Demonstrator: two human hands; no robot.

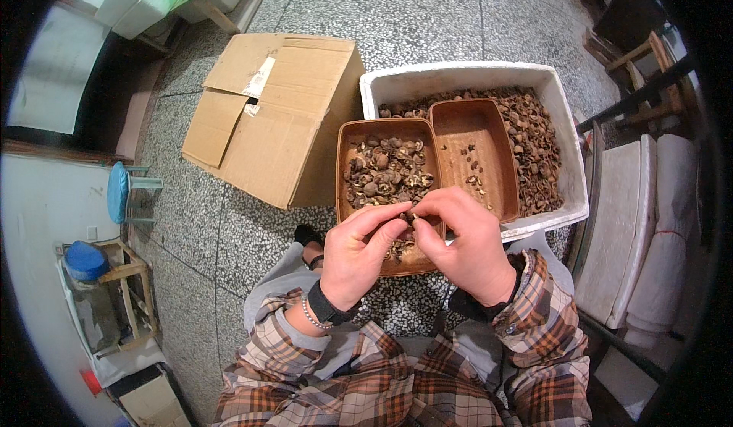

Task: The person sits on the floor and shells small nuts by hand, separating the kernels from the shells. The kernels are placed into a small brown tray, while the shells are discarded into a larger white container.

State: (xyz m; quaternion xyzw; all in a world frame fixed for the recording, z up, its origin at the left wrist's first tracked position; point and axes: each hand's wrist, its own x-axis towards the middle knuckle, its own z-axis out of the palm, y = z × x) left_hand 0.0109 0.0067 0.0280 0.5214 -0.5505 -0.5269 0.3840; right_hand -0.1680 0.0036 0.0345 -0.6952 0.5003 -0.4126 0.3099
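Observation:
Above a brown rectangular tray [342, 158] my left hand [358, 249] and my right hand [467, 243] meet at the fingertips. Between them is a small dark piece of nut or shell [408, 217], pinched from both sides; a pale bit shows at the right fingertips. Cracked brown nuts and shell pieces [383, 166] lie in this tray. A second brown tray [458, 126] to its right holds a few small dark and pale pieces [474, 182]. That tray rests on a white foam box [567, 140] with many brown shells [532, 146] in it.
A cardboard box [280, 100] stands on the speckled floor, left of the foam box. Farther left are a blue-topped stool [118, 192] and a wooden frame [129, 272] with a blue object on it. White panels [615, 226] and a rolled sheet [658, 243] lie at the right.

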